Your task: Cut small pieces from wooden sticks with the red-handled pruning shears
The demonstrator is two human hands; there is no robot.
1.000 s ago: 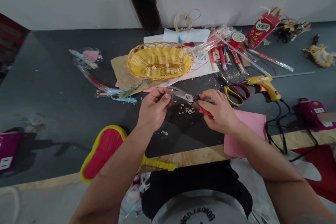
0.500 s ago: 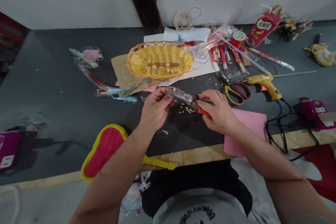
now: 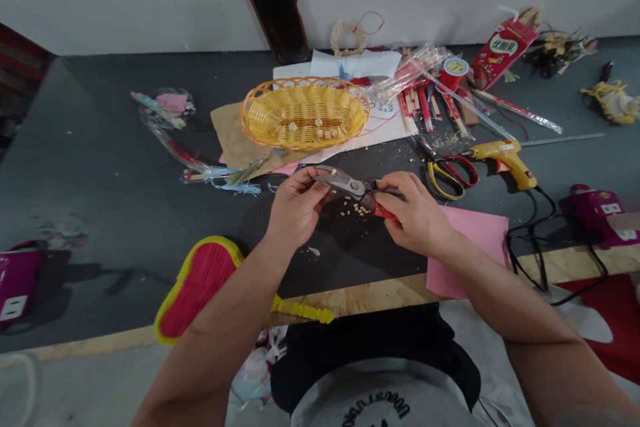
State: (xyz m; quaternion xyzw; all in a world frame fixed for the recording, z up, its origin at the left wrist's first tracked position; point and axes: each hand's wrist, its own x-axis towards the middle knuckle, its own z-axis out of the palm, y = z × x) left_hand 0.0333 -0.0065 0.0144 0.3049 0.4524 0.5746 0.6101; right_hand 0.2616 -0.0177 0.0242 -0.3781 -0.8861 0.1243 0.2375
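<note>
My right hand (image 3: 417,213) is closed around the red handles of a pair of pruning shears (image 3: 351,187), whose curved blades point left. At the blades my left hand (image 3: 297,207) pinches a small pale wooden stick, and only a bit of it shows between the blades. Its other end is hidden by my fingers. Several short cut pieces of pale stick (image 3: 356,209) lie on the dark table beneath the shears. Just behind the hands stands a yellow woven basket (image 3: 305,107) with a few small pale pieces inside.
Scissors (image 3: 445,179) and a yellow glue gun (image 3: 507,159) with a black cord lie to the right. Pink paper (image 3: 467,240) is under my right forearm. A pink and yellow paddle-shaped object (image 3: 203,283) rests by my left forearm. A phone (image 3: 275,3) leans against the wall.
The shears have shifted very slightly at the blades. Both hands stay in nearly the same place, and the other things on the table have not moved.
</note>
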